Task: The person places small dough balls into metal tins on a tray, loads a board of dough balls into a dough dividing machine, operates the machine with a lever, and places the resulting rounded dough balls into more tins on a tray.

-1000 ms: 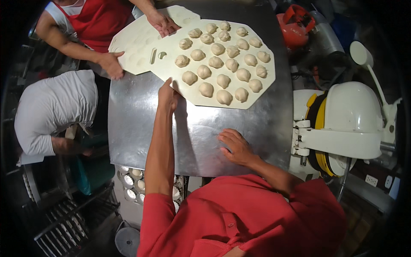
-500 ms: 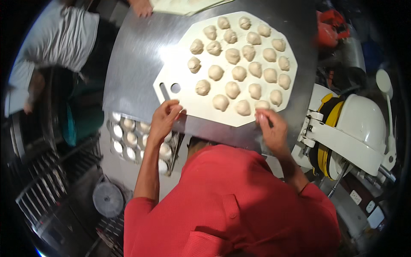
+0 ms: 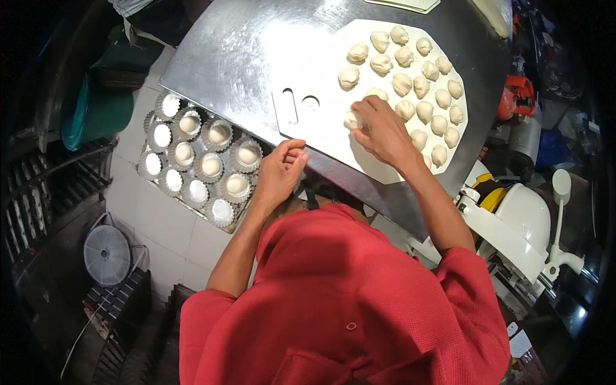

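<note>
A white board (image 3: 308, 77) with a slotted handle lies on the steel table (image 3: 237, 58) and carries several pale dough balls (image 3: 401, 83). My right hand (image 3: 385, 131) rests on the board's near side, its fingers closed around one dough ball (image 3: 351, 120) at the edge of the cluster. My left hand (image 3: 279, 172) is curled at the table's near edge, close to the board's handle, and nothing shows in it. Below that edge stands a tray of paper-lined moulds (image 3: 199, 160), several of them holding dough.
A white machine with a lever (image 3: 526, 224) stands to the right of the table. A red tool (image 3: 520, 86) sits beyond it. A small round fan (image 3: 106, 253) lies on the tiled floor at the left, beside dark racks (image 3: 45, 186).
The view has swung closer over the board, and the people at the far side are out of sight. My right hand moved from the board's edge onto a dough ball. My left hand drew back to the table edge.
</note>
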Demonstrator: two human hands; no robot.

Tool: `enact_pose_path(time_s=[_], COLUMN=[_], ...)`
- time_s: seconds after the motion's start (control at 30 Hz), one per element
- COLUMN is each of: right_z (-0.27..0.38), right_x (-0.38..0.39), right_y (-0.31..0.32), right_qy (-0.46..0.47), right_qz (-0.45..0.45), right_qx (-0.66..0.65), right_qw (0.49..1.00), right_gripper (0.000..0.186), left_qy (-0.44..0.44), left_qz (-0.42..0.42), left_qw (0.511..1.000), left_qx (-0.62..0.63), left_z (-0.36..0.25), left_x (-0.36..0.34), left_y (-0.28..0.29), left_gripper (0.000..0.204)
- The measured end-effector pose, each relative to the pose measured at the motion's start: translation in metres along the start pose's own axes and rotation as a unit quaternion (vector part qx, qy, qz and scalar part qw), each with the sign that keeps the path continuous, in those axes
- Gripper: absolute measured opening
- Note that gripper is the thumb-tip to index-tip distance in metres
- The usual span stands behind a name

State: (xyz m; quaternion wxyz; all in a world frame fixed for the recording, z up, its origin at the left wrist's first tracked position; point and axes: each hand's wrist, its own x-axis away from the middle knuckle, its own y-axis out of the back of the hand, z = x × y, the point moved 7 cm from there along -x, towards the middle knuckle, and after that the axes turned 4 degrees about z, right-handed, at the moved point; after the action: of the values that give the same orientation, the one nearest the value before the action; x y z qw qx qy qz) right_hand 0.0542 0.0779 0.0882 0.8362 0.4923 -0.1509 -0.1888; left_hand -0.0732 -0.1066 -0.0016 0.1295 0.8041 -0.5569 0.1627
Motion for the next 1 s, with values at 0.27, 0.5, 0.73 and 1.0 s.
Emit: enact_pose_path(time_s=[0.27,0.5,0.73,1.0], right_z=[-0.006,-0.016,-0.023,-0.031], right_x=[0.023,0.033,0.023,0.022], right_y=[0.001,-0.008,-0.005,-0.001], right_qy=[-0.012,0.009,-0.050,-0.039], right_qz=[-0.074,-0.120,-0.140,-0.159], right_qx=[-0.117,-0.060,0.000,-0.002], right_qw=[0.990,0.991,0.989,0.987], right_gripper=[0.032,0.035,0.045,0.048], left_qy=[-0.019,-0.034,-0.036,-0.058], left_qz=[-0.010,-0.017,-0.011,-0.028], left_qw=[0.999,0.998,0.997,0.994], left_qx=[-0.029,-0.048,-0.062,-0.083], left_z=[0.020,0.007,0.010,-0.011], left_x=[0.020,0.024,0.024,0.021], left_y=[0.010,0.008,0.000,-0.010], left_gripper=[0.030,0.029,0.030,0.026])
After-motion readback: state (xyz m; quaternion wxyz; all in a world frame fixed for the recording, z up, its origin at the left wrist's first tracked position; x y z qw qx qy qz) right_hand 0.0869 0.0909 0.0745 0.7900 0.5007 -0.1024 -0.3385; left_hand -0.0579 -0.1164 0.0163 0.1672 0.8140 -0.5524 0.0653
